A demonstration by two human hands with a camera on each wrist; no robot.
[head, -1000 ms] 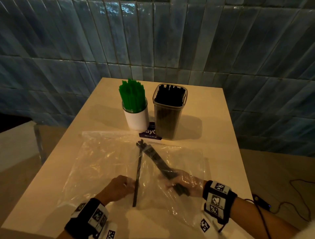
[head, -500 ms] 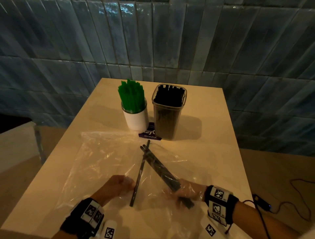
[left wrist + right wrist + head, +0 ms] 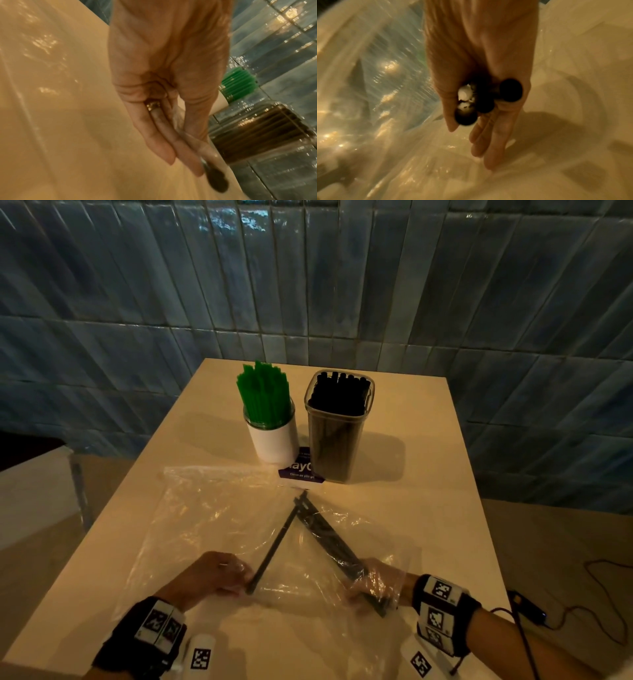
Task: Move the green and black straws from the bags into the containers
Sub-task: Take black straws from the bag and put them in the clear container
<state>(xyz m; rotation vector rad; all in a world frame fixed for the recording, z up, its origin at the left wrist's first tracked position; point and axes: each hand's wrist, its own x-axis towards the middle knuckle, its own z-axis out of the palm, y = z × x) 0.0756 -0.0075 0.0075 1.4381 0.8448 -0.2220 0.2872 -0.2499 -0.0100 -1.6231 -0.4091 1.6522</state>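
Head view: left hand (image 3: 214, 575) pinches the near end of a single black straw (image 3: 274, 546); right hand (image 3: 376, 582), inside the clear bag (image 3: 212, 518), grips a black straw bundle (image 3: 329, 537) — far tips meeting. Left wrist: straw end beyond the fingertips (image 3: 193, 162). Right wrist: round bundle ends lie against the palm, fingers (image 3: 494, 143) loosely curled around them.

**Straws pulled apart at the near ends**

The single straw (image 3: 272, 546) has been swung by the left hand (image 3: 209, 575), so its near end now lies further left. The bundle of black straws (image 3: 337, 549) has been drawn back toward the table's near edge by the right hand (image 3: 375, 585). The far tips are now touching, like a letter V upside down.
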